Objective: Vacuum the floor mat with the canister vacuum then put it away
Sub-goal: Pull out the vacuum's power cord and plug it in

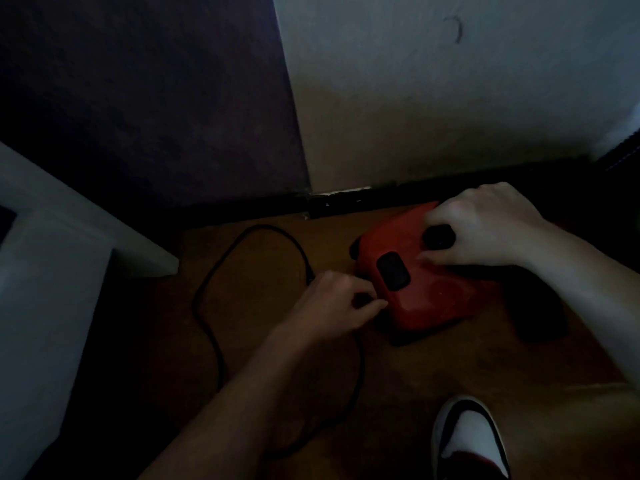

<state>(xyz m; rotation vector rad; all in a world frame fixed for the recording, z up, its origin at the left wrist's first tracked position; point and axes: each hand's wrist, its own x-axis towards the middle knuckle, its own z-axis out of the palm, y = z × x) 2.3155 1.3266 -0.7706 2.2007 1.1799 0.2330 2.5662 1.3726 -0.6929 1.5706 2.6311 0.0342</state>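
- Head view: one red canister vacuum [426, 292] sat on the brown wood floor [415, 375], close to the dark skirting board [346, 202] at the foot of the pale wall [450, 98].
- One black oval pedal button [393, 271] showed on the vacuum's top; a second black part [437, 237] sat further back.
- Two hands were in view, both bare.
- Right hand [485, 230] lay on top of the vacuum, fingers curled round that rear black part and gripping it; the hand hid most of that part.
- Left hand [332, 303] was at the vacuum's left edge, touching it, fingers curled in and pinching the cord; the frame was dim, so the exact pinch point was hard to read.
- One black power cord [214, 278] looped wide over the floor to the left of the vacuum, ran into the left hand and passed under the left forearm.
- One shoe [467, 441], white with dark trim, stood at the bottom right, apart from the vacuum.
- One white piece of furniture [52, 254] filled the left side, near the cord loop.
- One dark purple surface [138, 98] stood upper left, beside the pale wall.
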